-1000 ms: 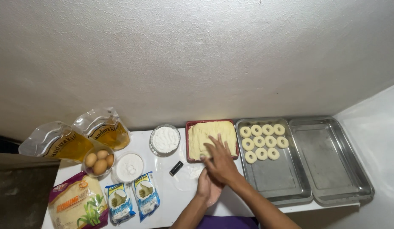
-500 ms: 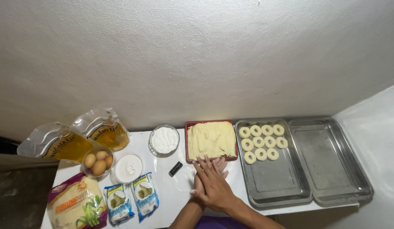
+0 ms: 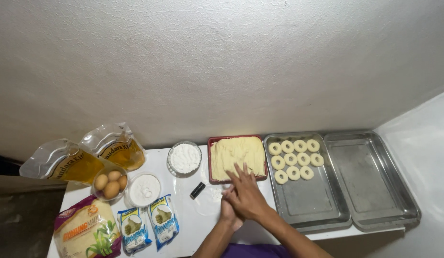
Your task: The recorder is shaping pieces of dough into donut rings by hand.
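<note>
My right hand (image 3: pixel 247 193) lies flat, fingers spread, on top of my left hand (image 3: pixel 227 210), palm to palm, just in front of the red tray (image 3: pixel 212 162). Whatever is between the palms is hidden. The red tray holds a slab of pale yellow dough (image 3: pixel 238 154), and my right fingertips reach its near edge. To the right, a metal tray (image 3: pixel 308 200) carries several dough rings (image 3: pixel 294 158) at its far end. Under my hands sits a clear floured plate (image 3: pixel 206 198).
A second metal tray (image 3: pixel 370 181) stands at the far right. On the left are a bowl of flour (image 3: pixel 184 157), a bowl of white powder (image 3: pixel 144 189), a bowl of eggs (image 3: pixel 111 184), two oil pouches (image 3: pixel 88 157), several packets (image 3: pixel 136 227) and a small black object (image 3: pixel 197 190).
My right hand drew back from the dough in the red tray and came down over my left hand. The two hands have since stayed pressed together, shifting slightly.
</note>
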